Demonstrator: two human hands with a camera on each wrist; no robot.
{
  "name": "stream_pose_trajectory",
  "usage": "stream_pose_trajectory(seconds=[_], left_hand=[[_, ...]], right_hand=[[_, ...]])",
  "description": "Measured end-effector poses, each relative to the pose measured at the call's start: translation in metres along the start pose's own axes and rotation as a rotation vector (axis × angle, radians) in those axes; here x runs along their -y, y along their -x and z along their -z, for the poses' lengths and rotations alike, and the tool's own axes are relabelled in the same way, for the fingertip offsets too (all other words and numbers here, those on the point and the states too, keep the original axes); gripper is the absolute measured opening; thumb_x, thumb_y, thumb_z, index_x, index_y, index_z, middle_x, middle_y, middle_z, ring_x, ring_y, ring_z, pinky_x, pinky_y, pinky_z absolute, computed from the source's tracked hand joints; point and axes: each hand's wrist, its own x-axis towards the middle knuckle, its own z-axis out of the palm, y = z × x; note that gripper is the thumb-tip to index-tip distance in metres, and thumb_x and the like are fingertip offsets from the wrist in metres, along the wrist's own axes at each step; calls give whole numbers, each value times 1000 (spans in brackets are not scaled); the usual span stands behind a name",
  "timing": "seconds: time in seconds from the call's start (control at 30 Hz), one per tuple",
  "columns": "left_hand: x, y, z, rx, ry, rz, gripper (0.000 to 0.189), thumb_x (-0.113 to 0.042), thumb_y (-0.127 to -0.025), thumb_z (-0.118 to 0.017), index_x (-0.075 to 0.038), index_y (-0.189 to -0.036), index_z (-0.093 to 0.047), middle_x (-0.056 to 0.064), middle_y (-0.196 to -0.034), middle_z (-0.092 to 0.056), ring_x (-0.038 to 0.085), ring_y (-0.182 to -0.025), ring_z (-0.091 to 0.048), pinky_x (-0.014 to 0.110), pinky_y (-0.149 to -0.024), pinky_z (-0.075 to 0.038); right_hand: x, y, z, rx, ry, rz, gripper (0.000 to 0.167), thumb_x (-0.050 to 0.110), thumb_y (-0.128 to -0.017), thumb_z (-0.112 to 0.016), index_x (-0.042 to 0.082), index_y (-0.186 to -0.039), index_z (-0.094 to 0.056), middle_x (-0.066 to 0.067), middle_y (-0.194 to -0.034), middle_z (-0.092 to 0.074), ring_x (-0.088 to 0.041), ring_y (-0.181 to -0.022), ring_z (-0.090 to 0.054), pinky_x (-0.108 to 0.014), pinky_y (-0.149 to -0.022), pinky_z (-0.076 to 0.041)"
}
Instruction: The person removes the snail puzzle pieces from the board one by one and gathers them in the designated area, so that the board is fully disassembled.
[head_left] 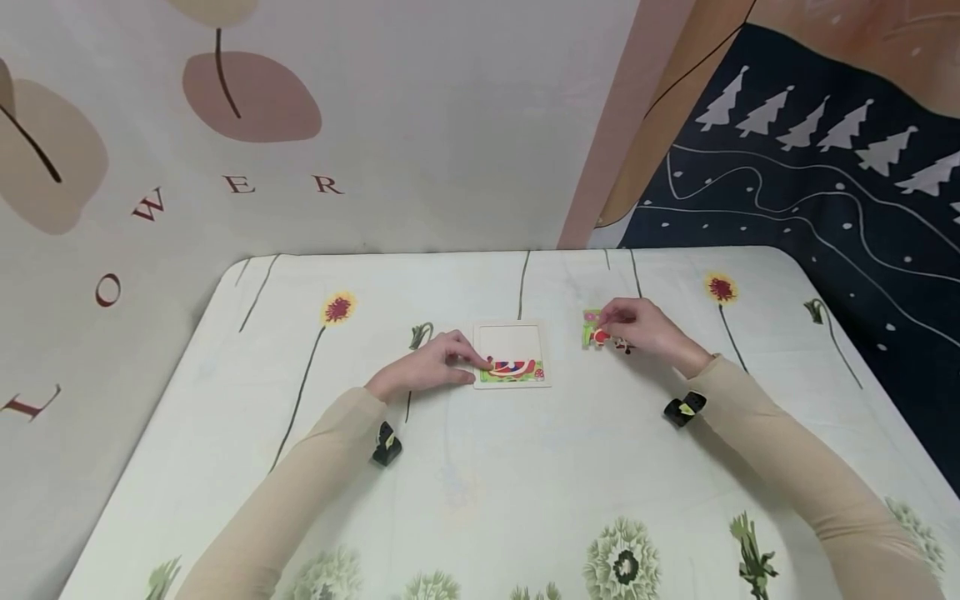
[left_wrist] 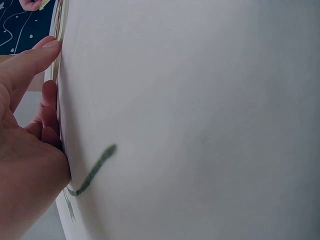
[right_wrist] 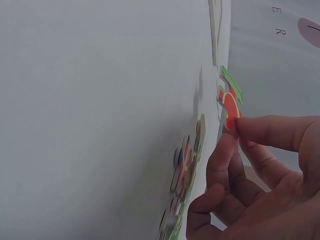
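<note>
A square jigsaw tray [head_left: 510, 333] with a pale wooden border lies on the table, its lower strip filled by colourful puzzle pieces [head_left: 513, 369]. My left hand [head_left: 438, 362] rests at the tray's left side, the index finger reaching onto the filled strip and the thumb by the lower left corner. In the left wrist view the left hand [left_wrist: 30, 105] shows with fingers extended along the tray's edge. Between thumb and fingertips my right hand [right_wrist: 265, 160] pinches a red and green puzzle piece [right_wrist: 230, 107], held above the table right of the tray.
Several loose puzzle pieces [right_wrist: 185, 167] lie under and beside the right hand. A white flower-patterned cloth [head_left: 465, 483] covers the table. Behind it hangs a printed curtain [head_left: 450, 150], with a dark tree-patterned fabric [head_left: 810, 192] at the right.
</note>
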Motion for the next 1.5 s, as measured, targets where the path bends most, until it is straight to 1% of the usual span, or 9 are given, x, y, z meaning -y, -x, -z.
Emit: stream_pose_trajectory(seconds=[0.13, 0.3, 0.43, 0.6, 0.83, 0.97, 1.13, 1.37, 1.5], left_hand=[[0, -1, 0, 1, -3, -17, 29, -8, -89, -69, -8, -118, -73, 11, -116, -56, 23, -112, -45, 38, -100, -35], [1, -1, 0, 0, -2, -18, 29, -8, -89, -69, -8, -118, -73, 11, -117, -56, 23, -113, -46, 39, -101, -35], [0, -1, 0, -2, -4, -17, 29, -7, -89, -69, -8, -118, -73, 11, -117, -56, 23, -113, -46, 40, -102, -35], [-1, -1, -1, 0, -9, -14, 29, -7, -90, -69, -8, -119, -73, 11, -117, -56, 23, -113, -46, 41, -103, -35], [0, -1, 0, -2, -7, -4, 28, -7, -91, -68, -9, -119, -73, 10, -117, -56, 23, -114, -46, 45, -106, -35], [-1, -1, 0, 0, 1, 4, 28, -8, -91, -68, -9, -119, -73, 10, -118, -56, 23, -115, -45, 46, -107, -34], [-1, 0, 0, 2, 0, -2, 28, -10, -91, -69, -9, -119, -73, 10, -117, -56, 23, -114, -46, 45, -105, -35], [-2, 1, 0, 3, 30, -1, 26, -9, -91, -69, -9, -117, -73, 11, -119, -56, 24, -117, -45, 50, -109, -34], [-5, 0, -1, -3, 0, -6, 25, -9, -92, -68, -11, -116, -74, 10, -118, -57, 23, -114, -46, 47, -107, -35]], right_hand=[[-3, -1, 3, 20, 14, -22, 15, 12, -96, -59, 2, -106, -66, -17, -105, -65, -21, -84, -51, -28, -66, -42], [-5, -2, 6, 47, 26, -41, 17, 12, -97, -58, 2, -109, -65, -15, -104, -62, -23, -87, -50, -30, -69, -41], [-7, -3, 7, 48, 32, -25, 17, 10, -96, -58, 0, -108, -66, -16, -102, -62, -22, -84, -49, -29, -67, -41], [-12, -5, 6, 44, 28, -7, 15, 8, -95, -59, -1, -105, -67, -15, -101, -63, -21, -85, -50, -27, -66, -43], [-12, -8, 5, 52, 48, -6, 16, 6, -94, -57, -2, -104, -67, -15, -101, -63, -22, -86, -49, -29, -70, -41], [-10, -9, 4, 51, 64, -9, 15, 7, -95, -58, -2, -103, -67, -16, -100, -63, -22, -87, -50, -29, -71, -41], [-11, -11, 2, 45, 76, -22, 14, 7, -95, -58, -1, -102, -67, -15, -100, -63, -22, -86, -51, -29, -71, -42], [-9, -10, 2, 34, 72, -50, 15, 12, -97, -60, 1, -105, -68, -15, -104, -63, -25, -92, -52, -30, -72, -42], [-6, -7, 2, 1, 62, -32, 15, 13, -98, -61, 1, -105, -67, -16, -107, -63, -26, -95, -52, -30, -74, -42]])
